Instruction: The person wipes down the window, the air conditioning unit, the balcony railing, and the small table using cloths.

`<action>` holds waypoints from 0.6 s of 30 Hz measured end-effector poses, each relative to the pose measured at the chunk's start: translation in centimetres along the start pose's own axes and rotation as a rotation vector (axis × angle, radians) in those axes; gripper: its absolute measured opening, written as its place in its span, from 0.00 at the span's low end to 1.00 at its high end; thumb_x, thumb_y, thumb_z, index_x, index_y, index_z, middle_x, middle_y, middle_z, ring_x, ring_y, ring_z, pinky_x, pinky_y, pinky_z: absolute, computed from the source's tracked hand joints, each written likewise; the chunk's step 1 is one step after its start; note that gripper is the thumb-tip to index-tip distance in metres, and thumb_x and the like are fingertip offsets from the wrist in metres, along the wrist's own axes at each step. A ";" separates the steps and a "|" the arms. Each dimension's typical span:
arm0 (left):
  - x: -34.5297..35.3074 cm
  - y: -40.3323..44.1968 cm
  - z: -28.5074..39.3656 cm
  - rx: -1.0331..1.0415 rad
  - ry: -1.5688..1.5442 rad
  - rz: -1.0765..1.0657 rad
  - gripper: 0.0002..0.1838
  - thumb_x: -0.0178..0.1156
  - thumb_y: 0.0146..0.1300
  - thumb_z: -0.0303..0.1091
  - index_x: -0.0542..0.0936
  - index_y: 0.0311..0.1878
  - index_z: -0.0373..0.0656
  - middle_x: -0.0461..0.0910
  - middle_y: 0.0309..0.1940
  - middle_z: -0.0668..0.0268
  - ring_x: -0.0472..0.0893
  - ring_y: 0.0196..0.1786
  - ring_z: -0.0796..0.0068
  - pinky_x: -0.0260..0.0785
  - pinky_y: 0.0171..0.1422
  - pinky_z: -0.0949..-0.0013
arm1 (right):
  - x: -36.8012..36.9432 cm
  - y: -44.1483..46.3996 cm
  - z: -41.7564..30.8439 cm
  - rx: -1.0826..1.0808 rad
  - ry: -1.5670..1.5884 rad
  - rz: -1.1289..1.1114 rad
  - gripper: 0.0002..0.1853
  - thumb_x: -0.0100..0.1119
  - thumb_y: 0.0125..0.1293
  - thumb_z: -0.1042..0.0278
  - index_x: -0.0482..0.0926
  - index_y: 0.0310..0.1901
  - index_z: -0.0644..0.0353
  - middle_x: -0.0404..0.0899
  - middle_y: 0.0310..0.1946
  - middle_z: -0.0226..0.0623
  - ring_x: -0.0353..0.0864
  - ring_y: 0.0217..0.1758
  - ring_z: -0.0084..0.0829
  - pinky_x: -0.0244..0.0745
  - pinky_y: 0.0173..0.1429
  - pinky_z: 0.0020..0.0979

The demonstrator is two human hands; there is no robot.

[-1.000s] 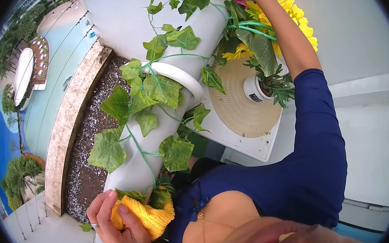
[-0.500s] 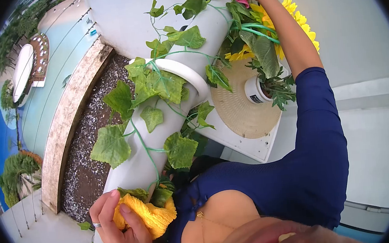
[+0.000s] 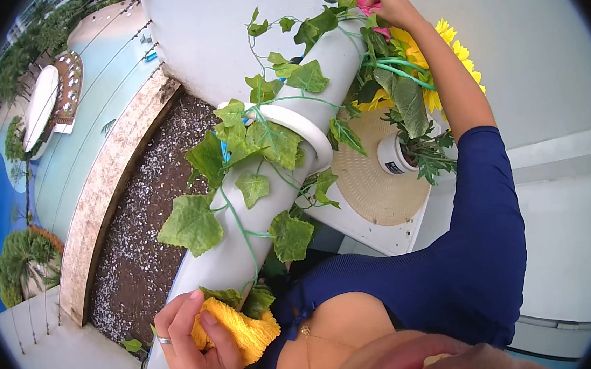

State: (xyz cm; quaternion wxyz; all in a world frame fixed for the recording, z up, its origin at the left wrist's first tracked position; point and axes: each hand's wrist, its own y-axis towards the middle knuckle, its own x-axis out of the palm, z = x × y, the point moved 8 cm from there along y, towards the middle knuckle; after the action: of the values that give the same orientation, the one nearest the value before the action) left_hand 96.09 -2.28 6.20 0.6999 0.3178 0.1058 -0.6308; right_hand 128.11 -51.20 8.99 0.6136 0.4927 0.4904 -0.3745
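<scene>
Where L hand [image 3: 202, 361] curls, cloth [image 3: 242, 333] (ylw) inside.

Left hand [image 3: 201, 351] grips crumpled yellow textured cloth [image 3: 249, 335] beside the lower stretch of vine-draped, white cylindrical pipe [image 3: 340, 62]; right hand [image 3: 395, 8] pinches bright pink item [image 3: 365, 0] near its upper end.

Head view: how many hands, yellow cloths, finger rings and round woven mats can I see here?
Hands: 2 (left hand, right hand)
Yellow cloth: 1
Finger ring: 1
Round woven mat: 1
Total: 5
</scene>
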 end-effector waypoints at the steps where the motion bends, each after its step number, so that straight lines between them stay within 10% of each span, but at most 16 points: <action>1: -0.1 -0.1 0.2 -0.005 0.009 0.008 0.14 0.51 0.57 0.17 0.78 0.46 0.34 0.77 0.39 0.52 0.77 0.41 0.61 0.68 0.47 0.66 | 0.7 0.4 1.8 0.100 -0.039 0.004 0.06 0.62 0.47 0.79 0.79 0.30 0.66 0.80 0.34 0.43 0.80 0.38 0.43 0.75 0.44 0.38; 18: 0.0 -0.4 -0.5 -0.026 0.015 0.043 0.12 0.50 0.60 0.17 0.77 0.47 0.31 0.76 0.40 0.54 0.77 0.43 0.65 0.67 0.51 0.68 | 0.0 -1.0 -1.5 -0.069 0.005 0.013 0.08 0.62 0.47 0.77 0.78 0.32 0.64 0.79 0.34 0.42 0.78 0.41 0.43 0.74 0.48 0.39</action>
State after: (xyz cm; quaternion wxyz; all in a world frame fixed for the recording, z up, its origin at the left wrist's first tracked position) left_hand 95.85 -2.03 5.68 0.7166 0.3157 0.1127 -0.6117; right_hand 126.78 -49.94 8.70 0.6312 0.4754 0.5016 -0.3522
